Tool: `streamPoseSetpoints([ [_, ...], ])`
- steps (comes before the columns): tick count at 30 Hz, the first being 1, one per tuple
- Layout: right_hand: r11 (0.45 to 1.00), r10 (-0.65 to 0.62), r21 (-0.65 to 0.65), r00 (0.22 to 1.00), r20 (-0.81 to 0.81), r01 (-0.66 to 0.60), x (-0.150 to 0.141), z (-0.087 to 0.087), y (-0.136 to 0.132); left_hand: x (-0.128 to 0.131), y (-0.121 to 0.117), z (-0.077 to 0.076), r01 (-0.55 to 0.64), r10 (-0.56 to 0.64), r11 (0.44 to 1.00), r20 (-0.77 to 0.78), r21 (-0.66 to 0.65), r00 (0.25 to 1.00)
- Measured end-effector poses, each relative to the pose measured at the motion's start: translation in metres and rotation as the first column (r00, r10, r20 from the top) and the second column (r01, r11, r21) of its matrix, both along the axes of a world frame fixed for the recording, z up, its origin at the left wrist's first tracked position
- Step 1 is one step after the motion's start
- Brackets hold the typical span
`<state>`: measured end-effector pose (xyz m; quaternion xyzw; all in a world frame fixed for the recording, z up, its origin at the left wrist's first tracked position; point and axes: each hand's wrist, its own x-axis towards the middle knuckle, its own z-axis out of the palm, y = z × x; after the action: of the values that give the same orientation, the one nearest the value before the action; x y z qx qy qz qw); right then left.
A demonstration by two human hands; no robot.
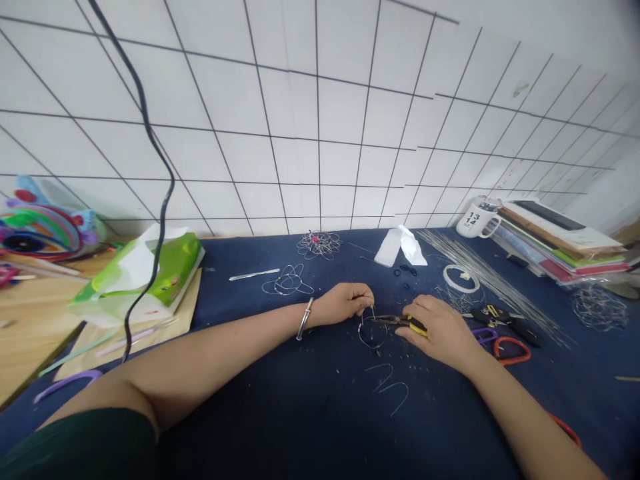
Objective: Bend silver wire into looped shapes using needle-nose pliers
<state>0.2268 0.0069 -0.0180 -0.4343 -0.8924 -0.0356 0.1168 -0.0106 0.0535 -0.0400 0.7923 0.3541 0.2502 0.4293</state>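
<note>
the left hand (pixel 345 302) pinches the upper end of a thin wire loop (pixel 371 347) between thumb and fingers, and the right hand (pixel 437 333) is wrapped around the yellow handle of the pliers (pixel 393 320). the loop hangs just above or on the dark cloth (pixel 280 407), between the two hands; the nose of the pliers is at its upper part (whether the jaws bite the wire, i can't tell).

the likeliest trouble, i'd judge, is a slip: wire this fine gives the fingertips little to hold, so a sharp twist could pull it free or bend the loop out of round. too hard a squeeze might nick or snap it. the pliers' tips are also close to the left fingers, so a skid could pinch skin. the small beads (pixel 359 327) on the loop could slide off if an end is loose. the scraps (pixel 399 385) nearby might snag.
</note>
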Motion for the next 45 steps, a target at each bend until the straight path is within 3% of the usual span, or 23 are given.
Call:
streamPoseSetpoints([
  [3,0.997,0.011,-0.071,1.0,-0.028,-0.013,0.0,-0.001,0.0,0.0,-0.001,0.0,0.003,-0.004,0.998,0.004,0.057,1.0],
  [6,0.983,0.042,-0.177,0.998,-0.055,-0.051,0.0,-0.003,0.001,0.0,-0.003,-0.001,0.083,-0.082,0.988,-0.016,0.128,0.997],
  [10,0.98,0.024,-0.193,0.99,-0.141,-0.051,0.001,-0.003,0.003,-0.001,-0.003,-0.002,0.146,-0.138,0.98,-0.06,0.139,0.989],
  [13,0.995,0.001,-0.095,0.988,-0.152,-0.016,0.0,-0.002,0.003,-0.001,-0.001,-0.003,0.131,-0.127,0.988,-0.056,0.08,0.99],
  [16,0.998,0.03,0.065,0.998,-0.05,-0.027,-0.003,-0.001,0.0,0.0,0.002,-0.004,0.092,-0.093,0.995,-0.019,-0.046,0.996],
  [20,0.972,0.05,0.223,0.992,0.119,-0.076,-0.008,0.003,-0.007,0.002,0.005,-0.007,0.059,-0.047,0.971,0.057,-0.232,0.997],
  [25,0.924,0.052,0.36,0.974,0.219,-0.13,-0.013,0.004,-0.015,0.001,0.006,-0.008,0.081,-0.041,0.937,0.123,-0.339,0.992],
  [45,0.88,0.054,0.452,0.975,0.216,-0.148,-0.014,-0.003,-0.014,-0.001,0.006,-0.009,0.091,-0.039,0.911,0.135,-0.403,0.99],
])
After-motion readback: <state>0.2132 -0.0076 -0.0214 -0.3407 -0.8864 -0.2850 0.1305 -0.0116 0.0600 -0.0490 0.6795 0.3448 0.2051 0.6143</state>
